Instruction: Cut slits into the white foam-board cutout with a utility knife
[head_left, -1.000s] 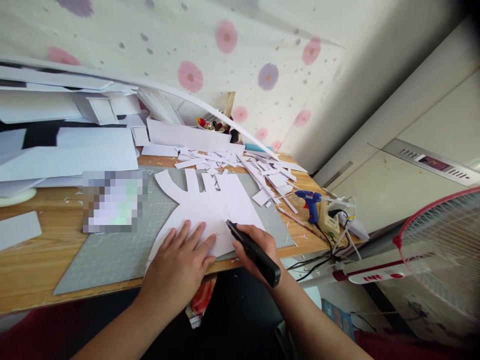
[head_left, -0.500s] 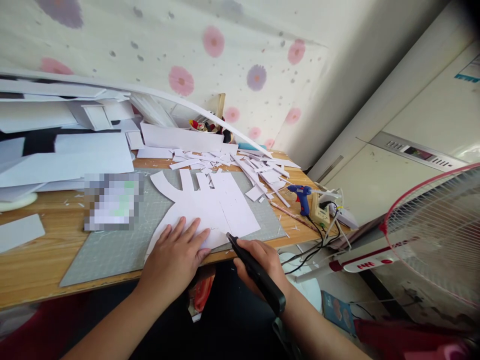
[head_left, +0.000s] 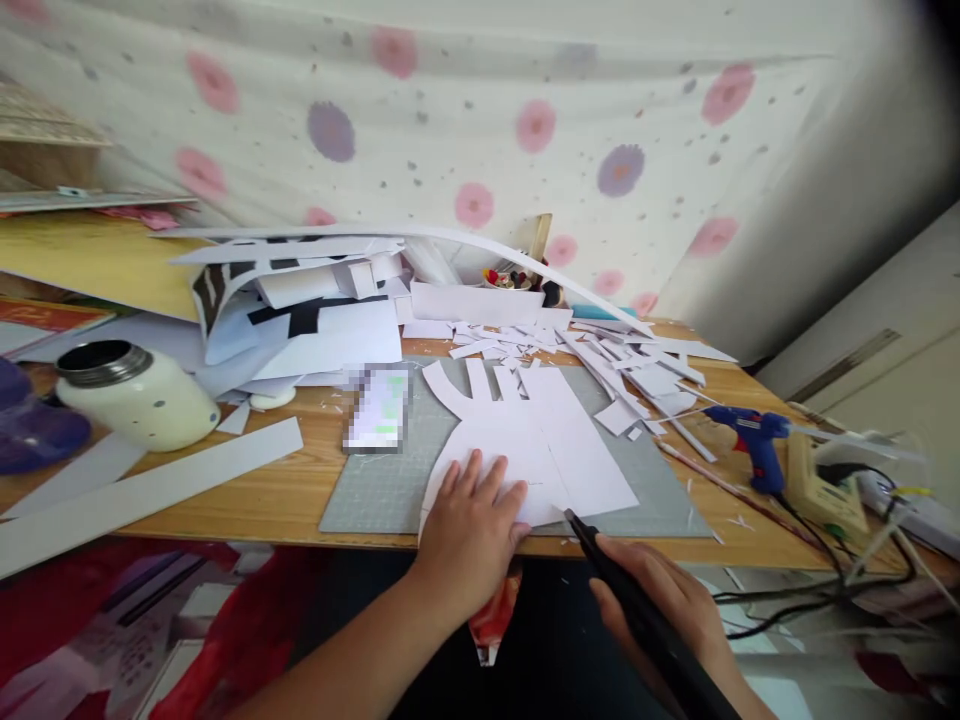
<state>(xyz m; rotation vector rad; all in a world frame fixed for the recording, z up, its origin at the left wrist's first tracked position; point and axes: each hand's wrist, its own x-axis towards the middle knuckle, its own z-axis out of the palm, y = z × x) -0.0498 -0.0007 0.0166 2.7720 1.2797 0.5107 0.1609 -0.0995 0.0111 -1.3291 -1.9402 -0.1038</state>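
Note:
My left hand lies flat with fingers spread on a white board sheet, pressing on its near left part. The sheet has a curved left side and narrow slots cut into its far edge. A thin line runs across its right part. It rests on a grey cutting mat. My right hand is wrapped round a black utility knife. The knife's tip is by the sheet's near edge, close to the lower end of the line; whether it touches cannot be told.
A blurred-out phone lies on the mat's left. White offcuts are heaped behind and right. A blue glue gun stands right, beside a power strip and cables. A cream bottle and white strips lie left.
The view has swung left, bringing the bottle and strips into sight and most of the fan out. The knife tip sits slightly nearer the sheet's near edge. My left hand stays on the sheet.

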